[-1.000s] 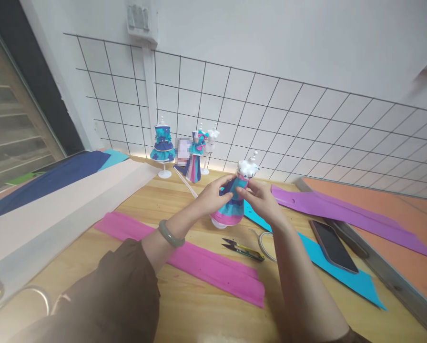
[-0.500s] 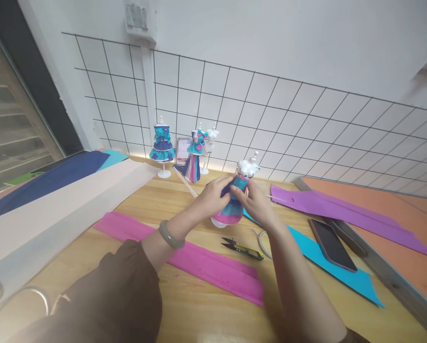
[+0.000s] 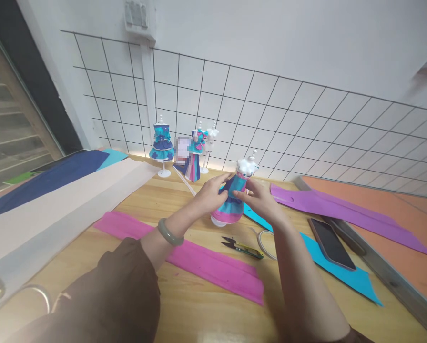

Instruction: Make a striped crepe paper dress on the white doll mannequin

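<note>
A small white dress form stands a little right of the middle, wearing a doll dress in teal, navy and pink. My left hand is at the dress's left side, fingers stretched toward its back and thumb apart from them. On the other side, my right hand has its thumb tip against the dress front, its fingers spread along the right edge. Neither hand wraps tightly round the form. The fingertips behind the dress are hidden. Thread snips lie on the table below the form.
A pink fabric strip crosses the wooden table. Right are a roll of tape, a phone, blue fabric and purple fabric. Behind stand dressed forms before a wire grid. White fabric lies left.
My thumbs have moved apart on the dress front, and both hands have loosened slightly outward. The right forearm has shifted a little right. The dress form stays nearly in place.
</note>
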